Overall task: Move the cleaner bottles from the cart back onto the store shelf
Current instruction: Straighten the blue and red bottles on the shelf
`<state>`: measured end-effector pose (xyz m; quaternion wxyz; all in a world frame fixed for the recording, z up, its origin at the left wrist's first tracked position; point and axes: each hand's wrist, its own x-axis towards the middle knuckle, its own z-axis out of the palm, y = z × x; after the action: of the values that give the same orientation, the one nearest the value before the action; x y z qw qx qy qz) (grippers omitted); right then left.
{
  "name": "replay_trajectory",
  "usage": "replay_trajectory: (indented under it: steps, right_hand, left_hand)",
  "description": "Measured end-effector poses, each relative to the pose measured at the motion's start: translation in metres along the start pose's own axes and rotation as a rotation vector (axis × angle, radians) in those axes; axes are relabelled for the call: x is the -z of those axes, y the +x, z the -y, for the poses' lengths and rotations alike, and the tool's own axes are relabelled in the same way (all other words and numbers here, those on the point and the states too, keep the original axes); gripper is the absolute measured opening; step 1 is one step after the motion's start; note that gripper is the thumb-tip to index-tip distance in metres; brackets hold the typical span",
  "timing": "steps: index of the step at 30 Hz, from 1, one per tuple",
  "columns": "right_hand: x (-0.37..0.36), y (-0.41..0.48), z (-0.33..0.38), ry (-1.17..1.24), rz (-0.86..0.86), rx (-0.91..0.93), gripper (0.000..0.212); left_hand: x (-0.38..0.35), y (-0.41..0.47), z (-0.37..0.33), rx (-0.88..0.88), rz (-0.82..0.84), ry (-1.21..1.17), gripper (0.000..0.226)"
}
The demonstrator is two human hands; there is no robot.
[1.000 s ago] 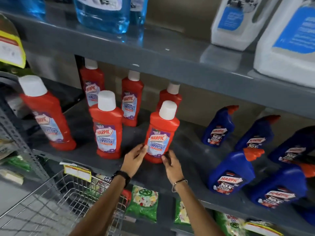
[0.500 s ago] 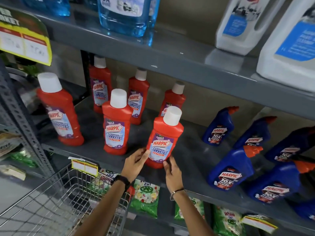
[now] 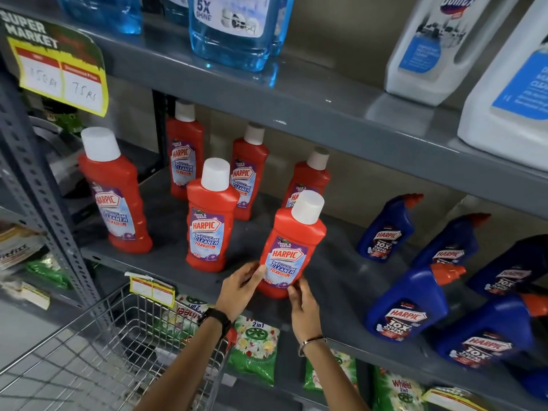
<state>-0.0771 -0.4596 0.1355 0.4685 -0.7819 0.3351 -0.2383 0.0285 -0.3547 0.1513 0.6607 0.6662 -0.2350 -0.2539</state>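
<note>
A red Harpic bathroom cleaner bottle [image 3: 292, 247] with a white cap stands on the grey middle shelf [image 3: 335, 280], near its front edge. My left hand [image 3: 241, 284] holds its lower left side, thumb on the label. My right hand [image 3: 302, 304] touches its lower right corner with the fingertips. Several more red bottles stand on the shelf: one [image 3: 209, 221] just to the left, one [image 3: 114, 192] at the far left, others [image 3: 184, 152] behind. The wire cart [image 3: 98, 351] is at the lower left, below my left forearm.
Blue Harpic bottles [image 3: 409, 304] with orange caps fill the shelf's right half. The upper shelf [image 3: 296, 93] carries blue liquid bottles [image 3: 234, 31] and white jugs [image 3: 436, 46]. Green detergent packs [image 3: 255, 348] lie on the lower shelf. A yellow price sign [image 3: 59, 72] hangs at upper left.
Both hands stay at the base of the front red bottle, which now leans a little more to the right. The view has shifted left, with the hands closer around the bottle.
</note>
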Motion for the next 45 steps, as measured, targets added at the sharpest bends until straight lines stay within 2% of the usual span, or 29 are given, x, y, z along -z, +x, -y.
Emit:
replay_trajectory:
  steps: [2, 4, 7, 9, 11, 13, 14, 15, 16, 19, 22, 25, 30, 39, 45]
  right_hand:
    - [0.0, -0.002, 0.002, 0.026, -0.007, 0.008, 0.036]
    - [-0.005, -0.012, 0.001, 0.066, -0.091, 0.012, 0.037]
    - [-0.02, -0.042, 0.001, 0.038, -0.296, 0.096, 0.035]
    - [-0.037, -0.057, 0.005, -0.014, -0.234, 0.176, 0.043]
    - [-0.055, -0.06, 0.02, -0.044, -0.024, 0.183, 0.042]
    - [-0.073, -0.051, 0.041, -0.027, 0.163, 0.154, 0.03]
    - [-0.08, -0.04, 0.052, 0.001, 0.203, 0.14, 0.034]
    - [-0.085, -0.028, 0.061, 0.027, 0.214, 0.116, 0.05]
    - [-0.09, -0.014, 0.069, 0.047, 0.23, 0.093, 0.057]
    - [-0.099, 0.018, 0.078, -0.029, 0.286, 0.068, 0.05]
    - [-0.104, 0.027, 0.077, -0.025, 0.302, 0.043, 0.045]
    - [-0.107, 0.022, 0.074, -0.019, 0.273, 0.058, 0.043]
    - [-0.109, 0.012, 0.067, -0.029, 0.218, 0.104, 0.04]
    - [-0.111, 0.009, 0.066, -0.044, 0.228, 0.082, 0.044]
    - [-0.108, 0.004, 0.07, -0.026, 0.247, 0.058, 0.045]
  left_hand:
    - [-0.001, -0.002, 0.0, -0.015, 0.003, -0.005, 0.014]
    - [-0.001, -0.009, 0.003, -0.071, -0.039, -0.024, 0.022]
    - [0.009, -0.022, 0.012, -0.189, -0.346, -0.081, 0.025]
    - [0.025, -0.024, 0.014, -0.247, -0.613, -0.157, 0.023]
    - [0.045, -0.017, 0.011, -0.246, -0.755, -0.207, 0.029]
    - [0.063, -0.008, 0.005, -0.197, -0.728, -0.199, 0.037]
    - [0.071, -0.002, 0.002, -0.161, -0.68, -0.184, 0.039]
    - [0.078, 0.003, 0.0, -0.122, -0.62, -0.172, 0.039]
    - [0.084, 0.007, -0.002, -0.086, -0.554, -0.156, 0.038]
    - [0.099, 0.014, -0.001, -0.033, -0.403, -0.061, 0.028]
    - [0.107, 0.015, 0.001, -0.024, -0.343, -0.035, 0.015]
    - [0.112, 0.014, 0.001, 0.003, -0.276, -0.029, 0.014]
    - [0.111, 0.01, 0.002, 0.027, -0.272, -0.034, 0.02]
    - [0.106, 0.01, 0.006, 0.007, -0.277, -0.072, 0.014]
    - [0.111, 0.007, 0.008, -0.016, -0.295, -0.134, 0.022]
